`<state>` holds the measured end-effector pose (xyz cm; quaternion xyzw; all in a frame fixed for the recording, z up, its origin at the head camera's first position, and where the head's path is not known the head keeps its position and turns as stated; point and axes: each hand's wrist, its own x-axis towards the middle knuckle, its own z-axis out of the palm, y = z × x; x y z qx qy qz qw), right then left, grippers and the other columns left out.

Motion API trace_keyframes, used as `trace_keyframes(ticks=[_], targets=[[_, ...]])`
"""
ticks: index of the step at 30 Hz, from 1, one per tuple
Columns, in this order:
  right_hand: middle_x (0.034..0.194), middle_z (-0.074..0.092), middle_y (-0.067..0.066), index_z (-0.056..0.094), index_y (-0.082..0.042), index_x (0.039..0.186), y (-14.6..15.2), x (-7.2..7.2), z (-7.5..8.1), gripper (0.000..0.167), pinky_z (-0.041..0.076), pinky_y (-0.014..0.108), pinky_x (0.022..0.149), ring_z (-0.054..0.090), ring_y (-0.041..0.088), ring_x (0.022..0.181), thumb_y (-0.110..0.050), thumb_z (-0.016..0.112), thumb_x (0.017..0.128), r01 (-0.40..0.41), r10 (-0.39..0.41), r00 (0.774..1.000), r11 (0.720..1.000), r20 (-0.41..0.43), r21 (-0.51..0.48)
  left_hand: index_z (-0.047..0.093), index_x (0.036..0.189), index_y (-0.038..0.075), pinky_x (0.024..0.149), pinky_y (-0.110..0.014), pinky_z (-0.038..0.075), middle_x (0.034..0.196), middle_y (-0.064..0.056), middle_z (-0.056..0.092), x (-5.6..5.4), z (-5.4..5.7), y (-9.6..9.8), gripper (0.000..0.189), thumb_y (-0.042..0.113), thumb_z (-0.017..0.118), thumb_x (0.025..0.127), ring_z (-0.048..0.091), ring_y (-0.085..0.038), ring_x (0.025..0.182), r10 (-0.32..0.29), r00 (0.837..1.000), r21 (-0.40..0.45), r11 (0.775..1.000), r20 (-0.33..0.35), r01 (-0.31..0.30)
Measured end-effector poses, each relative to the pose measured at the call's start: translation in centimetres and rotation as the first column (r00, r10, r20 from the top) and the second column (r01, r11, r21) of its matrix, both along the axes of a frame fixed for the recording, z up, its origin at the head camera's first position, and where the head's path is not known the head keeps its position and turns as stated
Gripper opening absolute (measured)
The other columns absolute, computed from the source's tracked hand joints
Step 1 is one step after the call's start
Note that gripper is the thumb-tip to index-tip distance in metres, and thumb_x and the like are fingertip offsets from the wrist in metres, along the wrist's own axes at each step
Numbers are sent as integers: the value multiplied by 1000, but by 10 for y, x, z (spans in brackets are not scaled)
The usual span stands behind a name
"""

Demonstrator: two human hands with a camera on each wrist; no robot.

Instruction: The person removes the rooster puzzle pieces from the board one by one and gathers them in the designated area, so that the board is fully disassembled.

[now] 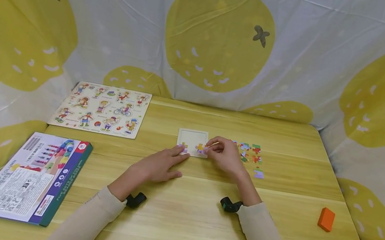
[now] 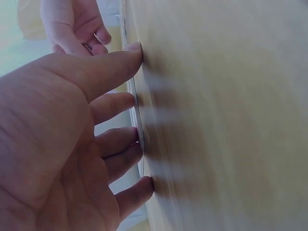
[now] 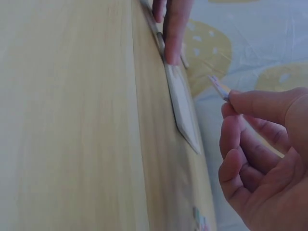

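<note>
A small white square puzzle tray (image 1: 193, 136) lies on the table in the head view. My left hand (image 1: 160, 163) rests its straight fingers on the tray's lower left edge, touching a purple and yellow jigsaw piece (image 1: 183, 146) there. My right hand (image 1: 224, 156) pinches another jigsaw piece (image 3: 219, 87) between thumb and finger. In the right wrist view this piece is raised above the tray (image 3: 182, 106). Right of that hand lie several loose jigsaw pieces (image 1: 256, 149), partly hidden behind it. In the left wrist view, my left thumb and fingertips reach the table and tray edge.
A wooden board with cartoon figures (image 1: 99, 108) lies at the back left. Nearer on the left is a flat boxed toy (image 1: 30, 177). An orange block (image 1: 326, 219) stands at the right of the table (image 1: 182, 228). A fruit-patterned curtain (image 1: 294, 60) surrounds the back and sides.
</note>
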<state>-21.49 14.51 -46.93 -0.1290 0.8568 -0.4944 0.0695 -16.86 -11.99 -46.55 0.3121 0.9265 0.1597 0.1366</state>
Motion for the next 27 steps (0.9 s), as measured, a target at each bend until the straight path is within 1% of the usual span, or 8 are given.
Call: trace_keyframes(ticks=[4,10,14,18,27], targets=[[95,78,4,74,-16,106,16,5,4,11,56,34,76,73,22,88,-15,74,95,-3,3,1000,1000,-16,12,36,162,15,126,-52,28,173,-10,19,0,0,0,68,41,60,104,22,-32,159,-3,1000,7,1000,3,3],[95,78,4,73,-16,107,42,13,8,12,56,34,74,72,22,87,-19,75,95,7,-7,1000,1000,-1,19,36,162,14,127,-52,27,173,-11,19,1,2,1,68,40,61,104,21,-32,159,-2,1000,9,1000,9,2],[95,78,6,73,-15,106,58,16,6,12,56,37,76,73,23,87,-18,75,96,17,-16,1000,999,-6,41,36,162,14,127,-52,27,172,-11,20,2,3,2,68,38,62,104,21,-33,159,4,1000,15,1000,14,-4],[96,78,6,74,-15,107,73,19,4,12,55,36,78,73,23,90,-20,75,96,35,-34,999,997,-6,74,37,162,14,126,-53,28,172,-11,20,2,2,2,68,38,62,104,22,-33,159,6,1000,19,1000,14,-7],[107,77,10,74,-13,109,102,24,2,16,56,35,80,72,24,96,-21,75,96,58,-59,998,992,7,116,36,162,15,127,-51,27,173,-9,19,1,3,1,68,38,62,103,22,-32,159,13,1000,21,1000,18,-13]])
